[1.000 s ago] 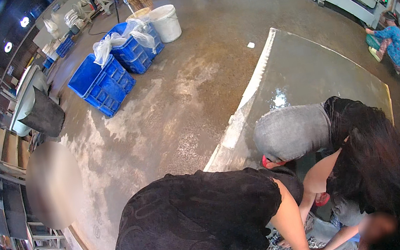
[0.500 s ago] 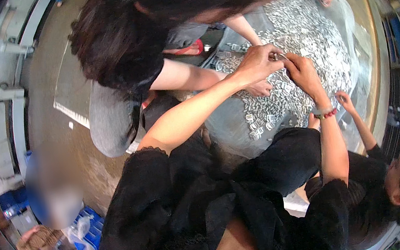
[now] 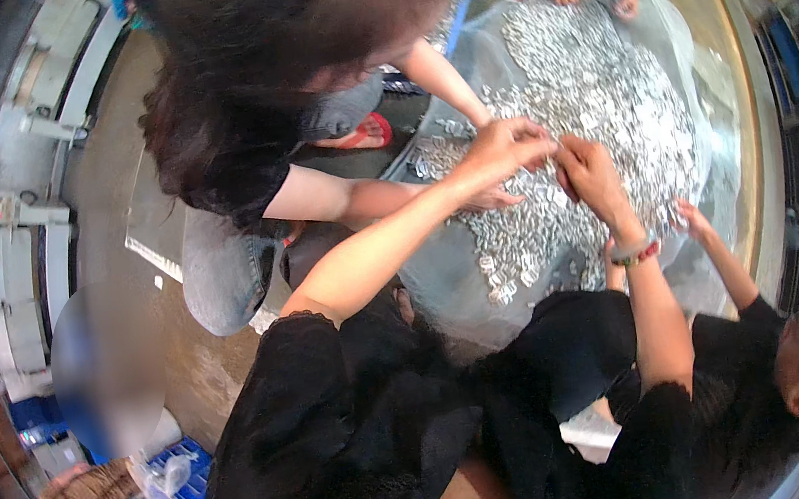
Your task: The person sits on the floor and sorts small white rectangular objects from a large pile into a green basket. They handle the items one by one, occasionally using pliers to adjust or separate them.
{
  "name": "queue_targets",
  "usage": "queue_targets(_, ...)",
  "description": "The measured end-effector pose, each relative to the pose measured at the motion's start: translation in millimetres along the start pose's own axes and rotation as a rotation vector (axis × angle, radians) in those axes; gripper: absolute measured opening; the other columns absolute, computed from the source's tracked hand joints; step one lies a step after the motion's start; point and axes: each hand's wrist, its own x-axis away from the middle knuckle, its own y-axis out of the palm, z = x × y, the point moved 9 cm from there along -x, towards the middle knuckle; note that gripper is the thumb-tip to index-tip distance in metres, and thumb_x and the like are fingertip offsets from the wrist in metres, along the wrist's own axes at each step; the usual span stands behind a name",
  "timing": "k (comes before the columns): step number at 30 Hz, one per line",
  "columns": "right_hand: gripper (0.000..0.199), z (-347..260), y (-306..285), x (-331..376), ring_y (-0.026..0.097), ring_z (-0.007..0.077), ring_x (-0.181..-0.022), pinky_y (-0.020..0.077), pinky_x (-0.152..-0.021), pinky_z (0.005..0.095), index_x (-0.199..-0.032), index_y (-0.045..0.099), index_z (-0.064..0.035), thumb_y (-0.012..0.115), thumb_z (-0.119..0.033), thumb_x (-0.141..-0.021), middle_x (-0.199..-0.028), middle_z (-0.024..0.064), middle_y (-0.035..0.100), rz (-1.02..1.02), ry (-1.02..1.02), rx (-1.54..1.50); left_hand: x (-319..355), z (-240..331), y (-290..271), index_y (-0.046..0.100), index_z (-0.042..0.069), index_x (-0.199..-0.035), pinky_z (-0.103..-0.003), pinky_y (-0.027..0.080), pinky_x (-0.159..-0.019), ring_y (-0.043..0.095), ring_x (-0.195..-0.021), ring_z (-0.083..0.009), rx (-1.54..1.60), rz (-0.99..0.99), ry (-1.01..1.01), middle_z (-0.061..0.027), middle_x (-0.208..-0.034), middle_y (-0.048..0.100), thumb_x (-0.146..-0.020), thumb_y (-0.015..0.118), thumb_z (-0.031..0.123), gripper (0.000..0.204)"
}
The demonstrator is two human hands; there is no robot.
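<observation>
Left hand [image 3: 510,147] and right hand [image 3: 592,179] meet nearly fingertip to fingertip, fingers bent in. Blurred there: can't tell whether either is clamped on a piece. Heap of small metal pieces [image 3: 588,73] sits behind and below both hands in view, spreading mostly up and right of the grip. Pieces: silver-grey, shiny, packed dense. Looser larger ones [image 3: 510,280], flat, look like frames with slots, toward the wearer at the heap's near edge. Duller cluster [image 3: 436,156] left of the left hand. All on clear plastic sheet [image 3: 451,293], wrinkled at the rim. Co-worker's hand [image 3: 494,199] just below left hand in view; another co-worker's hand [image 3: 690,216] at right edge of heap. Red-beaded bracelet [image 3: 644,253] on right wrist.
</observation>
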Motion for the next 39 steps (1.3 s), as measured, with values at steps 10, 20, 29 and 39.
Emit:
queue_targets(10, 0.020, -4.6, -2.1, 3.5, 0.057, 0.0281, -0.049, 0.0415, -0.048, 0.0383, -0.080, 0.063, 0.0023, 0.052, -0.014, -0.082, -0.055, 0.0192, 0.055, 0.162, -0.048, 0.158, 2.9, 6.6, 2.6, 0.055, -0.001, -0.107, -0.022, 0.041, -0.049, 0.054, -0.058, -0.0071, 0.052, 0.031, 0.059, -0.0019, -0.072, 0.058, -0.082, 0.063, 0.018, 0.032)
queue_targets(20, 0.024, 12.0, 21.2, 8.3, 0.059, 0.0111, -0.051, 0.0413, -0.041, 0.0209, -0.105, 0.052, 0.0016, 0.049, -0.018, -0.092, -0.070, 0.0087, 0.063, -0.062, 0.100, -0.409, 5.5, 5.5, -7.2, 0.056, -0.002, -0.102, -0.025, 0.049, -0.062, 0.061, -0.073, -0.0129, -0.018, -0.017, 0.067, -0.0066, -0.083, 0.063, -0.077, 0.071, 0.022, 0.037)
queue_targets(29, 0.019, -17.0, 14.8, 7.5, 0.061, 0.0392, -0.064, 0.0488, -0.057, 0.0476, -0.095, 0.057, 0.0023, 0.053, -0.010, -0.080, -0.066, 0.0246, 0.060, 0.177, -0.215, 0.482, 9.6, 12.7, -2.3, 0.058, 0.003, -0.112, -0.028, 0.048, -0.069, 0.060, -0.074, -0.0134, -0.419, 0.101, 0.237, -0.0076, -0.081, 0.063, -0.077, 0.064, 0.015, 0.037)
queue_targets(39, 0.016, -22.8, 3.9, 16.6, 0.060, 0.0201, -0.051, 0.0451, -0.051, 0.0334, -0.080, 0.061, -0.0008, 0.055, -0.014, -0.084, -0.057, 0.0102, 0.060, -0.135, -0.155, 0.244, 37.8, 42.4, 8.6, 0.053, -0.002, -0.089, -0.037, 0.047, -0.066, 0.062, -0.074, -0.0267, -0.571, 0.081, 0.113, -0.0156, -0.075, 0.061, -0.062, 0.073, 0.033, 0.048)
